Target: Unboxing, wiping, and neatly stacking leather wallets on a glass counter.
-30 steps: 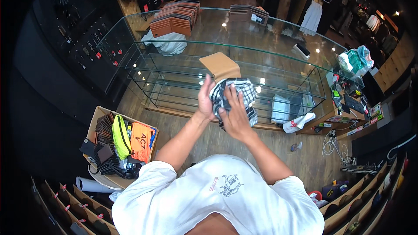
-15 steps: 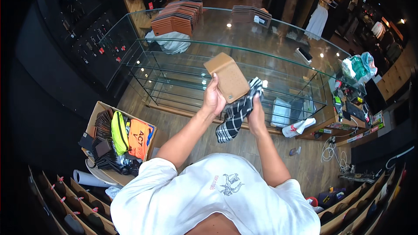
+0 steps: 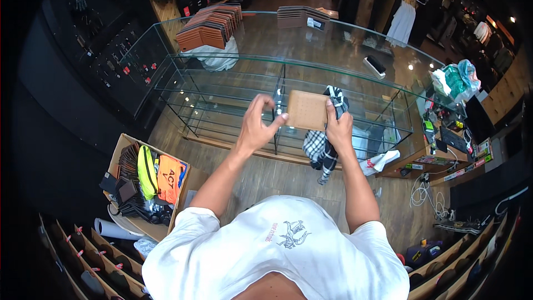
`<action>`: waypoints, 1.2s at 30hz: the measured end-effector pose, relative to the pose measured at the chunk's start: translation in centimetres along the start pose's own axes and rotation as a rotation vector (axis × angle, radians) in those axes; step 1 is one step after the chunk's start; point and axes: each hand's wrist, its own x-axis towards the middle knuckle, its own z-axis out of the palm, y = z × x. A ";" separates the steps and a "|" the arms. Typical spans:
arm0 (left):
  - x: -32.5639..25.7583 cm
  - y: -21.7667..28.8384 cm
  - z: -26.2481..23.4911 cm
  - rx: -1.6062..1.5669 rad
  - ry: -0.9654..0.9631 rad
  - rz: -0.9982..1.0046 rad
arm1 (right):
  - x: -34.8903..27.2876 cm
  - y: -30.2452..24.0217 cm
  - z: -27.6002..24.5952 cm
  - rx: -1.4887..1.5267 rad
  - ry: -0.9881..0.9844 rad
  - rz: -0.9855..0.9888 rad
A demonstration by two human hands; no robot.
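A tan leather wallet (image 3: 308, 110), now a folded rectangle with rows of tiny dots on its face, is in my right hand (image 3: 340, 130), thumb on its front near the right edge. The same hand also holds a black-and-white checked cloth (image 3: 320, 153), which shows above and hangs below the wallet. My left hand (image 3: 258, 125) is open at the wallet's left side, fingers curved and thumb apart. Its thumb tip is at the wallet's left edge; whether they touch I cannot tell.
A glass display counter (image 3: 250, 58) stands ahead, with brown wallets (image 3: 208, 28) and darker wallets (image 3: 300, 18) in rows on top, plus a black brush-like block (image 3: 374, 66). At left is a cardboard box (image 3: 129, 143) of goods; white cables (image 3: 422, 194) lie at right.
My left hand has let go of the wallet and moved left. The right hand now holds it with the cloth, slightly further right. The wallet has gone from partly open and tilted to folded and level.
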 end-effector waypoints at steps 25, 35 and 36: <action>3.1 -0.3 6.6 -0.584 -0.144 -0.189 | -1.5 2.0 4.1 -0.083 -0.388 -0.194; 5.1 3.1 0.8 -0.026 -0.353 0.350 | 6.8 1.7 9.6 0.823 -0.208 0.508; 5.8 2.3 0.0 -0.026 -0.353 0.351 | 7.5 1.0 10.4 0.798 -0.230 0.541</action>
